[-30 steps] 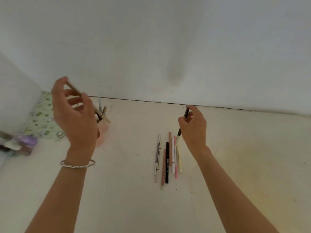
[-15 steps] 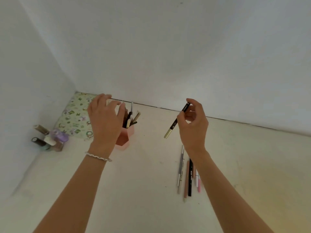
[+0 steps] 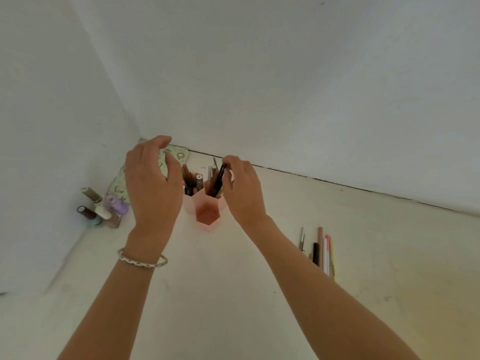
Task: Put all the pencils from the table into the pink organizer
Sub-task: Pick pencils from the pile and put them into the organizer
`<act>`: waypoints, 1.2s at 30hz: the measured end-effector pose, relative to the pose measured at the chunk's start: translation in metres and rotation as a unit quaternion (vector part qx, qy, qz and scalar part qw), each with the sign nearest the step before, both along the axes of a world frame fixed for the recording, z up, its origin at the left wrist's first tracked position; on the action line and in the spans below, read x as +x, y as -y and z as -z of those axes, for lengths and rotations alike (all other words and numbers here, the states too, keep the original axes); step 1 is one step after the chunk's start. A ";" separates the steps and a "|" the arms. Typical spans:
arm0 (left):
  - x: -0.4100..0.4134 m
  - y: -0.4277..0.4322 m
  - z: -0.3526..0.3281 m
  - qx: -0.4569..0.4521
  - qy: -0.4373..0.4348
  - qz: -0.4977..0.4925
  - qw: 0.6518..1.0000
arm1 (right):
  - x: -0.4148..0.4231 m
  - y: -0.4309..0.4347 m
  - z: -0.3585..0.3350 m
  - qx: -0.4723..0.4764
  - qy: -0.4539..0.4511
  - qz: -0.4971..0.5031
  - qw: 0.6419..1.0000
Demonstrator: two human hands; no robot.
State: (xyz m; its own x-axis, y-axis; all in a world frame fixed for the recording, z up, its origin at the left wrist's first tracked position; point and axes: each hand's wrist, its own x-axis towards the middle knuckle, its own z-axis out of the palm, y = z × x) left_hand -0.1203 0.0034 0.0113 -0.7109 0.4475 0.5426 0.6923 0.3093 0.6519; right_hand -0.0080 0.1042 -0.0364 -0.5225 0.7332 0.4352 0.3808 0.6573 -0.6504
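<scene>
Since half a second ago, both hands have closed in on the pink organizer (image 3: pixel 206 215) at the far left of the table (image 3: pixel 233 307), and the right hand (image 3: pixel 242 192) has carried its dark pencil (image 3: pixel 220 178) from mid-air to the far right cell. My main worry is the crowding: that cell already stands full of pencils, so I judge the incoming tip could catch on a neighbour or the rim and skid out, or nudge the light organizer sideways toward the nail polish bottles (image 3: pixel 104 207) at the left. The near cell looks empty and might be a safer target. The right hand's thumb and fingers are pinched together on the pencil's upper end, the shaft tilted down into the cell; I cannot tell whether its tip has reached the bottom. The left hand (image 3: pixel 153 183) hovers over the left cell with fingers curled and spread apart, holding nothing that I can see. Several pencils (image 3: pixel 322 249) remain on the table, well to the right.
</scene>
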 end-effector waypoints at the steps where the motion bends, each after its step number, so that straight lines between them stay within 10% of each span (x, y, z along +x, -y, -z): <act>1: 0.003 0.001 0.002 -0.004 0.008 0.002 1.000 | 0.003 0.000 0.004 0.040 0.010 0.009 0.999; 8: 0.088 -0.025 0.011 0.005 0.026 0.123 0.992 | 0.063 -0.038 -0.030 0.013 -0.126 0.159 0.979; 14: 0.196 -0.057 0.075 -0.368 0.216 0.251 0.869 | 0.159 -0.065 -0.035 -0.052 -0.155 0.251 0.954; 19: 0.233 -0.062 0.112 -0.475 0.187 0.225 0.830 | 0.225 -0.062 -0.013 -0.072 -0.110 0.289 0.948; 27: 0.234 -0.072 0.112 -0.407 0.253 0.191 0.856 | 0.268 -0.051 0.028 -0.182 -0.034 0.310 0.932; 32: 0.211 -0.081 0.082 -0.189 0.302 0.196 0.914 | 0.269 -0.039 0.060 -0.349 0.190 0.215 0.892; 36: 0.202 -0.083 0.065 -0.106 0.338 0.226 0.908 | 0.254 -0.021 0.076 -0.291 0.314 0.168 0.888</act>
